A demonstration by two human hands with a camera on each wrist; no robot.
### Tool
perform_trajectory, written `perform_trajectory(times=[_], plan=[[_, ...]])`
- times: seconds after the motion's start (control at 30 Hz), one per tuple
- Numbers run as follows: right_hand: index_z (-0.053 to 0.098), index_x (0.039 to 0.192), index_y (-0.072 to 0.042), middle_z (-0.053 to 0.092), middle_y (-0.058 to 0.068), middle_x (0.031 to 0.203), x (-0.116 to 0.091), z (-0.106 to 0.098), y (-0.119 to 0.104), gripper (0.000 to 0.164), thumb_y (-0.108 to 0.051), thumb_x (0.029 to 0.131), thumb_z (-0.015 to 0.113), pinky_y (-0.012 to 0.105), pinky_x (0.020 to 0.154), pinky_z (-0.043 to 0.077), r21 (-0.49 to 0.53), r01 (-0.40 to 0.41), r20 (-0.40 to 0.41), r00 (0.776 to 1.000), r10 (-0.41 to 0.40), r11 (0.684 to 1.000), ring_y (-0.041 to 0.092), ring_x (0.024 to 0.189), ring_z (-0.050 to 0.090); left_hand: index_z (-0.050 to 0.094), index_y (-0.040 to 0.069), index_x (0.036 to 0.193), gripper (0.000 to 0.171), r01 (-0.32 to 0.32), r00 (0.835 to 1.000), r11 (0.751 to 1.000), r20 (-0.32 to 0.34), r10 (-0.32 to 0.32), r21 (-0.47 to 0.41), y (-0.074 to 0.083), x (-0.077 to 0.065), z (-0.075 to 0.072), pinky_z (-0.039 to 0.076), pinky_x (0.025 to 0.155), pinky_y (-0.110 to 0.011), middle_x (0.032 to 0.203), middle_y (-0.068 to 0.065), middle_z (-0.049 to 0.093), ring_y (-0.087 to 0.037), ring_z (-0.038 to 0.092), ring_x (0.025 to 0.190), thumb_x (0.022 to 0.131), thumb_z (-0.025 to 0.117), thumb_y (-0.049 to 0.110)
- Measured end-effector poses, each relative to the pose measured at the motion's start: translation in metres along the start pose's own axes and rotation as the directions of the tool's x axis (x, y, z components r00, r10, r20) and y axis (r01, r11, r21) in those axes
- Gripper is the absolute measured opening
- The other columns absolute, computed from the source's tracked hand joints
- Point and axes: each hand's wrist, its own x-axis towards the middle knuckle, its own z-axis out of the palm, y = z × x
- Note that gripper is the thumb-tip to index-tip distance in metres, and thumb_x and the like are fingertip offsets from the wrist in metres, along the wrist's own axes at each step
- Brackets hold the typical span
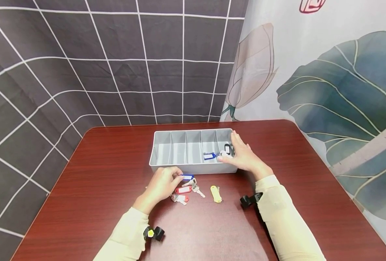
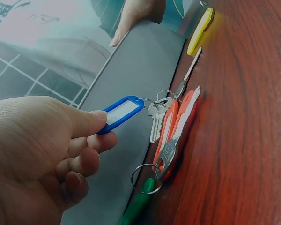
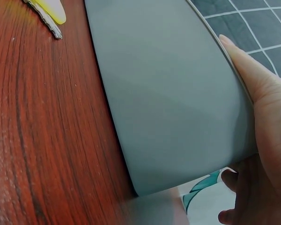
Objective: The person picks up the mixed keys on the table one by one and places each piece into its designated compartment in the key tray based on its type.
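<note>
My left hand (image 1: 162, 182) pinches a blue key tag (image 2: 124, 115) between thumb and forefinger, just in front of a grey divided tray (image 1: 193, 169). A ring and silver key (image 2: 155, 123) hang from that tag, close to two red key tags (image 1: 183, 189) on the table. My right hand (image 1: 245, 158) holds the tray's right end, thumb over the front rim and fingers along the outer end wall. Inside the tray, another blue key tag (image 1: 209, 156) lies in the fourth compartment from the left, and a black key tag (image 1: 227, 148) in the rightmost.
A yellow key tag (image 1: 216, 194) with a key lies on the brown table (image 1: 114, 163), right of the red ones. Part of a green tag (image 2: 139, 204) shows beneath the left hand. Behind the table hang a grid-patterned cloth (image 1: 163, 76) and a leaf-printed cloth (image 1: 339, 83).
</note>
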Motion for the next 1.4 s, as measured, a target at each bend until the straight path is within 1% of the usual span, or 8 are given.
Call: perform_trajectory(times=[0.2, 0.37, 0.47, 0.63, 0.83, 1.0, 1.17, 1.4], plan=[[0.002, 0.154, -0.005, 0.0, 0.012, 0.161, -0.001, -0.001, 0.001, 0.119, -0.072, 0.075, 0.062, 0.065, 0.109, 0.005, -0.075, 0.004, -0.026, 1.0, -0.006, 0.997, 0.03, 0.147, 0.0, 0.07, 0.019, 0.081, 0.006, -0.009, 1.0, 1.0, -0.005, 0.009, 0.0, 0.002, 0.001, -0.001, 0.038, 0.051, -0.021, 0.058, 0.018, 0.05, -0.001, 0.043, 0.052, 0.085, 0.073, 0.018], [0.004, 0.154, -0.006, -0.002, 0.007, 0.161, 0.0, -0.002, 0.002, 0.119, -0.075, 0.074, 0.059, 0.065, 0.109, 0.004, -0.122, -0.001, -0.036, 0.999, -0.004, 0.992, 0.027, 0.147, -0.001, 0.069, 0.019, 0.081, 0.006, -0.017, 1.0, 1.0, -0.004, 0.017, -0.006, 0.003, 0.002, -0.002, 0.038, 0.05, -0.021, 0.058, 0.018, 0.05, -0.001, 0.043, 0.052, 0.085, 0.074, 0.018], [0.005, 0.154, -0.007, -0.003, 0.005, 0.161, -0.001, -0.003, 0.002, 0.119, -0.076, 0.074, 0.058, 0.065, 0.109, 0.003, -0.132, 0.0, -0.036, 0.999, -0.005, 0.991, 0.024, 0.147, -0.003, 0.069, 0.019, 0.081, 0.006, -0.021, 1.0, 1.0, -0.004, 0.021, -0.009, 0.004, 0.002, -0.002, 0.038, 0.051, -0.021, 0.058, 0.018, 0.05, -0.001, 0.043, 0.052, 0.085, 0.073, 0.018], [0.008, 0.154, -0.006, 0.0, 0.006, 0.161, -0.001, -0.003, 0.001, 0.118, -0.077, 0.074, 0.057, 0.064, 0.109, 0.002, -0.137, 0.005, -0.041, 0.999, -0.01, 0.991, 0.023, 0.147, -0.003, 0.069, 0.02, 0.081, 0.006, -0.028, 1.0, 1.0, -0.01, 0.028, -0.013, 0.006, 0.002, -0.004, 0.039, 0.052, -0.021, 0.06, 0.018, 0.05, -0.001, 0.044, 0.054, 0.086, 0.073, 0.019], [0.011, 0.154, -0.005, 0.002, 0.008, 0.161, 0.0, -0.003, 0.002, 0.116, -0.078, 0.075, 0.055, 0.064, 0.109, 0.002, -0.166, 0.014, -0.05, 0.998, -0.023, 0.986, 0.023, 0.147, -0.002, 0.069, 0.02, 0.081, 0.006, -0.058, 0.998, 0.998, -0.024, 0.057, -0.015, 0.012, 0.001, -0.007, 0.038, 0.052, -0.021, 0.06, 0.018, 0.05, -0.001, 0.043, 0.053, 0.086, 0.073, 0.019], [0.011, 0.154, -0.005, 0.001, 0.007, 0.161, -0.002, -0.003, 0.0, 0.116, -0.077, 0.075, 0.056, 0.063, 0.11, 0.001, -0.157, 0.013, -0.045, 0.999, -0.021, 0.987, 0.022, 0.147, -0.002, 0.069, 0.02, 0.082, 0.006, -0.076, 0.997, 0.997, -0.034, 0.075, -0.015, 0.016, -0.001, -0.01, 0.038, 0.052, -0.021, 0.061, 0.018, 0.05, -0.001, 0.043, 0.054, 0.086, 0.073, 0.018], [0.01, 0.154, -0.005, 0.001, 0.006, 0.161, -0.001, -0.002, 0.0, 0.116, -0.077, 0.075, 0.055, 0.063, 0.11, 0.002, -0.157, 0.017, -0.041, 0.999, -0.024, 0.987, 0.023, 0.147, -0.001, 0.069, 0.019, 0.082, 0.006, -0.081, 0.996, 0.996, -0.034, 0.08, -0.026, 0.019, -0.002, -0.012, 0.038, 0.052, -0.021, 0.061, 0.017, 0.05, -0.002, 0.043, 0.055, 0.086, 0.073, 0.016], [0.009, 0.154, -0.004, 0.0, 0.008, 0.161, -0.001, -0.002, 0.0, 0.115, -0.076, 0.076, 0.055, 0.065, 0.109, 0.002, -0.161, 0.021, -0.028, 0.999, -0.026, 0.987, 0.026, 0.147, 0.0, 0.069, 0.019, 0.082, 0.006, -0.092, 0.995, 0.995, -0.038, 0.091, -0.036, 0.021, -0.001, -0.014, 0.038, 0.051, -0.021, 0.06, 0.018, 0.047, -0.001, 0.043, 0.054, 0.087, 0.071, 0.016]])
